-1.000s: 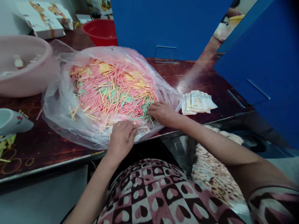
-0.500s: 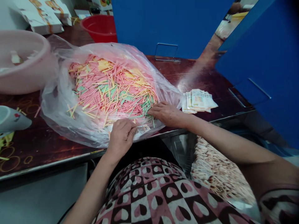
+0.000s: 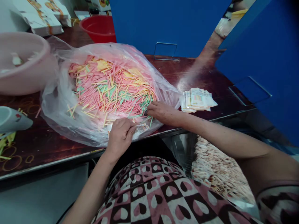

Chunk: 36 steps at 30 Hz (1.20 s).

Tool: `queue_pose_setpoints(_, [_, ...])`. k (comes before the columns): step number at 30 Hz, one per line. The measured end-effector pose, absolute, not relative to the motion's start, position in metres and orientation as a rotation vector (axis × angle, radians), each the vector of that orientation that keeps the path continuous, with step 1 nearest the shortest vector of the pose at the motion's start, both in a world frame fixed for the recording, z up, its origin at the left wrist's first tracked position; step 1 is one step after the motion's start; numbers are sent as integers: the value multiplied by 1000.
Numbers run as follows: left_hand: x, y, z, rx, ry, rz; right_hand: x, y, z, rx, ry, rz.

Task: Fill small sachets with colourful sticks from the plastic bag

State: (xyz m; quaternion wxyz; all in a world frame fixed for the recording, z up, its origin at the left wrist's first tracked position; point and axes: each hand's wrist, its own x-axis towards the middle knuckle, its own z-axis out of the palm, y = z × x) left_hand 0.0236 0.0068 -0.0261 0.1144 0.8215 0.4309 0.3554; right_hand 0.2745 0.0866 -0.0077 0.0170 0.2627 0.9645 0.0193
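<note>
Has curled the right hand point(image 3: 164, 113) slightly since the earlier frame, at pastel sticks point(image 3: 112, 90) in the clear plastic bag point(image 3: 61, 116), and bunches the left hand point(image 3: 120, 133) beside a printed sachet point(image 3: 143, 128); cannot tell if gripping either. Has a sachet stack point(image 3: 199, 100) at right, with many sticks left loose.

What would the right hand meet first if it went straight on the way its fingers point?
Most likely the green sticks at the pile's right edge: the right hand points leftward at them. Depth is unclear, so it may already be touching some.
</note>
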Motion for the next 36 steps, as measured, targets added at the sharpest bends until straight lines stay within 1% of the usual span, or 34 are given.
queue_pose_setpoints(7, [24,7,-26,2394,1257,1062,271,85,-12,876,2958,-36])
queue_pose_setpoints(9, [24,7,-25,2355,1269,1044,272,89,-14,975,2918,-116])
queue_pose_setpoints(11, [23,8,-24,2303,1283,1026,275,94,-17,1169,2904,-250])
queue_pose_setpoints(13, [23,8,-24,2229,1298,1033,279,99,-18,1413,2922,-486])
queue_pose_setpoints(16, [23,8,-27,2046,1344,1133,281,103,-18,1683,2907,-1051])
queue_pose_setpoints(19, [24,9,-31,1740,1394,1214,277,102,-16,1777,2826,-1557])
queue_pose_setpoints(21, [26,11,-30,1506,1359,1245,273,101,-16,1785,2803,-1766])
queue_pose_setpoints(22, [26,13,-28,1400,1317,1281,271,100,-17,1791,2809,-1819])
queue_pose_setpoints(24, [27,16,-22,1211,1234,1376,268,99,-21,1832,2863,-1751])
queue_pose_setpoints(28, [30,20,-9,924,1169,1453,267,97,-34,1835,2991,-1283])
queue_pose_setpoints(29, [30,20,-8,879,1164,1454,267,97,-35,1856,2987,-1249])
queue_pose_setpoints(31, [31,19,-6,825,1153,1458,267,97,-31,1970,2973,-1316])
queue_pose_setpoints(33, [32,18,-7,807,1153,1468,264,94,-19,2096,2959,-1574])
queue_pose_setpoints(36, [33,18,-7,820,1161,1482,250,85,7,2046,2882,-2273])
